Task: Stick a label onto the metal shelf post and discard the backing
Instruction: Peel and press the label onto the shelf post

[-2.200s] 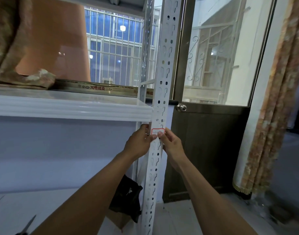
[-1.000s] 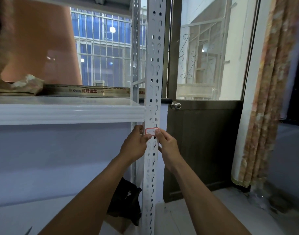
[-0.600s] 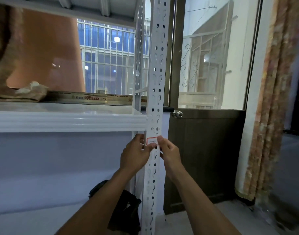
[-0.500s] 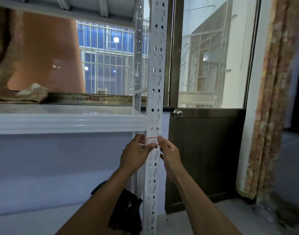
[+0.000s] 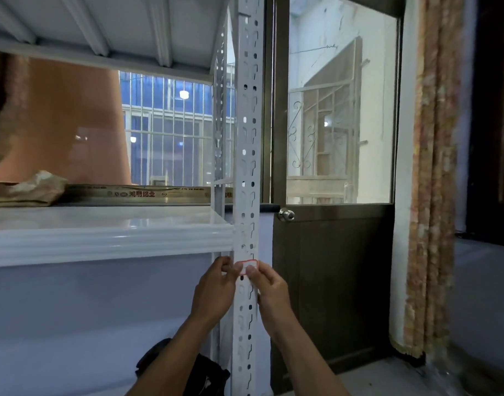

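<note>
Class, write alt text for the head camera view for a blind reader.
A left hand and a right hand pinch a red-bordered label against a white perforated shelf post, just under a white shelf. Behind stands a dark, glazed door.

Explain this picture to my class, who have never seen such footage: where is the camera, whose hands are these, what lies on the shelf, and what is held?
There is no machine here. A person wears a wide-angle camera on the head, so you look forward and down along their own arms. The left hand and right hand meet at a white metal post full of holes, the corner upright of a rack. Both thumbs press a small red-edged label flat against the post, just below the shelf. On the shelf lie a long printed box and some crumpled paper. A black bag sits low down behind the arms. To the right is a door with a knob. The label's backing cannot be seen.
</note>
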